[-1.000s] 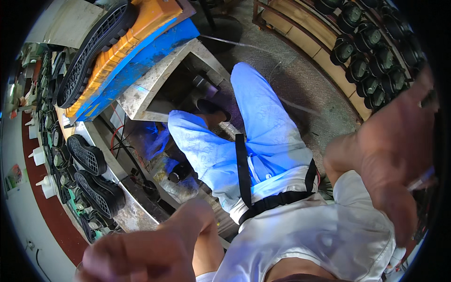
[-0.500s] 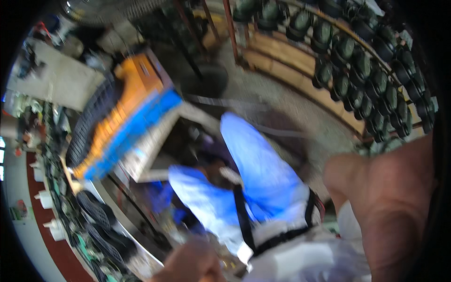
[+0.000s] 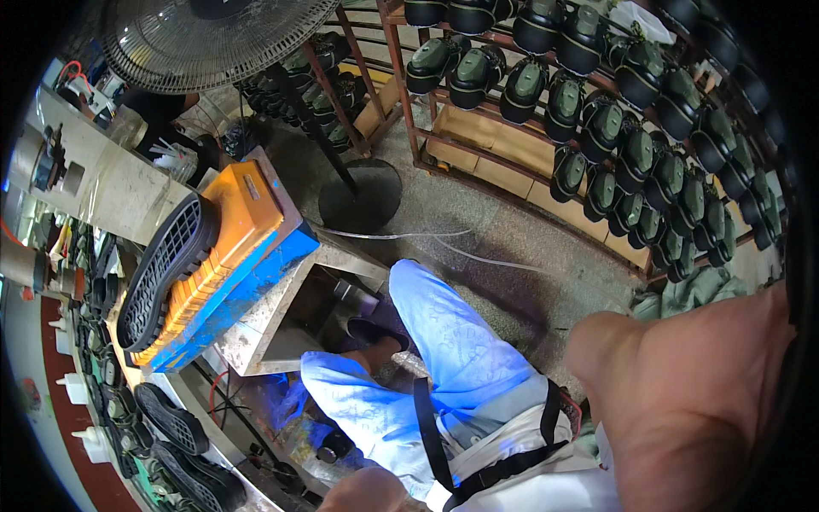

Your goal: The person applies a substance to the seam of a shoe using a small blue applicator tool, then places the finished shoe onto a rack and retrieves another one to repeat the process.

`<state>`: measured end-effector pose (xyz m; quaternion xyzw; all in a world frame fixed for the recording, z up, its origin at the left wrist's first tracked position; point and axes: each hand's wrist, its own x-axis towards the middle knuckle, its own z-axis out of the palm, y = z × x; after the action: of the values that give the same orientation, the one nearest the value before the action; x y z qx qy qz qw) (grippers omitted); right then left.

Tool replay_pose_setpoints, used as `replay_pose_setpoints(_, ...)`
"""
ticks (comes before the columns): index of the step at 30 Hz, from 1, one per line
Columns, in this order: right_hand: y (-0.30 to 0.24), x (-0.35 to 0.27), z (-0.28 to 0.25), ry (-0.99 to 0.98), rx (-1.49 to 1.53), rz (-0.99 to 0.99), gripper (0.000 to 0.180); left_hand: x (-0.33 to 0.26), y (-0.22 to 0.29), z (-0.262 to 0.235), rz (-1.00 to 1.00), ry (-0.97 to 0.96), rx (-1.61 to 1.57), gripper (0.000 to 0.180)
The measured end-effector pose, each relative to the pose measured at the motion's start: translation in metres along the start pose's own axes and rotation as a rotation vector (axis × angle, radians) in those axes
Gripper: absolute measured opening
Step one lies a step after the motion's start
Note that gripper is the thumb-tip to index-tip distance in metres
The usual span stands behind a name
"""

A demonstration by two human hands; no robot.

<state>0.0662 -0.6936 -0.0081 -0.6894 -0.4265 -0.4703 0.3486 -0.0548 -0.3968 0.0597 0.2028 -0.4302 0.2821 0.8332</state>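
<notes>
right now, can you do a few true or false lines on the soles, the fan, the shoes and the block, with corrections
1. A black sole lies along the orange block. True.
2. The standing fan has its base on the bench. False: its round base is on the floor.
3. Rows of dark green and black shoes fill the rack at the right. True.
4. Beneath the orange block is a red layer. False: the layer beneath it is blue.
</notes>
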Motion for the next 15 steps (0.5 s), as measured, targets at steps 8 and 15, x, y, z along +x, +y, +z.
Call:
replay_pose_setpoints(8, -0.005, -0.011, 0.002, 0.001, -0.038, 0.043, 0.065, -0.012, -0.005, 0.025, -0.233, 0.132, 0.041, 0.031)
replay_pose_setpoints(15, -0.004, -0.016, 0.002, -0.010, -0.044, 0.066, 0.064, -0.004, -0.006, 0.036, -0.404, 0.181, 0.208, 0.018)
